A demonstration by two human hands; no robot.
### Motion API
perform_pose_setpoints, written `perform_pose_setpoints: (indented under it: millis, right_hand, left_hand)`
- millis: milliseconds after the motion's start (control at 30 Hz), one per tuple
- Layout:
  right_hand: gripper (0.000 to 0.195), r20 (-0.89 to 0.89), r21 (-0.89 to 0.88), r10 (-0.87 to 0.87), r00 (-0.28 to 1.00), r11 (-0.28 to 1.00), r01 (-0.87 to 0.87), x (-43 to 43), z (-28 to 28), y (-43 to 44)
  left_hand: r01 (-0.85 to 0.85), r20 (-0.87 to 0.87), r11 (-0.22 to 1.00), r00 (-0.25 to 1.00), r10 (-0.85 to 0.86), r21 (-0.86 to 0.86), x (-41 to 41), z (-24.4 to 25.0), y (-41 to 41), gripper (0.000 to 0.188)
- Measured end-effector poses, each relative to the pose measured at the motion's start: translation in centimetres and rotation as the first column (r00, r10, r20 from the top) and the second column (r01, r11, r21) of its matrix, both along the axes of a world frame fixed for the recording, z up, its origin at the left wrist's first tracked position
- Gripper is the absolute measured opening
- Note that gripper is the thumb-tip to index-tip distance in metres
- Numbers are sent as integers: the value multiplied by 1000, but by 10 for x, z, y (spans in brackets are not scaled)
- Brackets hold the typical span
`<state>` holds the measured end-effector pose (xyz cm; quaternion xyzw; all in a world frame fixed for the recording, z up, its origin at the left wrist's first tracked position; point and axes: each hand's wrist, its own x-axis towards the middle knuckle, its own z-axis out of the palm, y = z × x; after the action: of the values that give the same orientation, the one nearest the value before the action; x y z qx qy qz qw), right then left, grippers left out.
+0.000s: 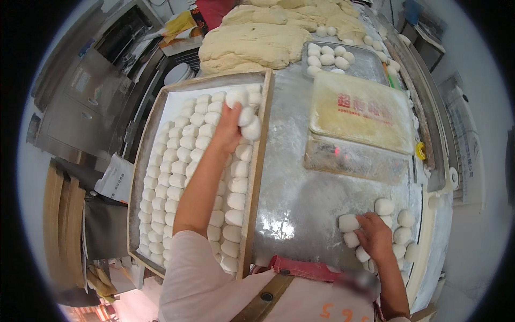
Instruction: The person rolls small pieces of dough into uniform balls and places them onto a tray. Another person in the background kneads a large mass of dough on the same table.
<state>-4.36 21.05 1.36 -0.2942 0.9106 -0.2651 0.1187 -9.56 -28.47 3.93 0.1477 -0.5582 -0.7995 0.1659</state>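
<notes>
My left hand [230, 131] reaches over the far right part of a wood-framed tray [256, 177]. In its grip are a few smooth white dough pieces [251, 128]. Beneath lie rows of similar dough pieces [177, 180] on a white liner [175, 102]; my forearm hides part of them. On the metal worktop [297, 201], my right hand [376, 235] has its thumb and fingers around a dough piece [348, 222] at the left side of a loose cluster. More dough pieces [402, 235] from that cluster sit around and to the right of this hand.
A digital scale [356, 159] with a floury, printed board [362, 110] stands on the worktop. Behind it, a shallow metal tray [368, 66] holds several dough balls. Large dough slabs [253, 46] cover the far end. A long wooden rod [420, 120] lies along the right edge.
</notes>
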Motion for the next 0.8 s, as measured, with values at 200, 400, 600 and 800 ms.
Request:
perform_pose_setpoints:
  millis: [200,400,600,800]
  right_hand:
    - [59,-113,-29,-182,977,983,180,-5,15,29]
    - [46,-679,173,-354,643,774,609,7,-33,271]
    - [52,-248,561,-817,521,317,765,89,-24,368]
    - [58,-79,658,-822,564,382,649,119,-61,417]
  left_hand:
    - [-434,82,863,880,467,-259,-20,-21,-171,79]
    - [-452,-158,227,667,728,-863,-9,-54,-334,78]
    - [70,287,278,291,913,-958,-21,-66,-315,63]
    - [170,355,312,437,826,-935,-7,-99,-344,58]
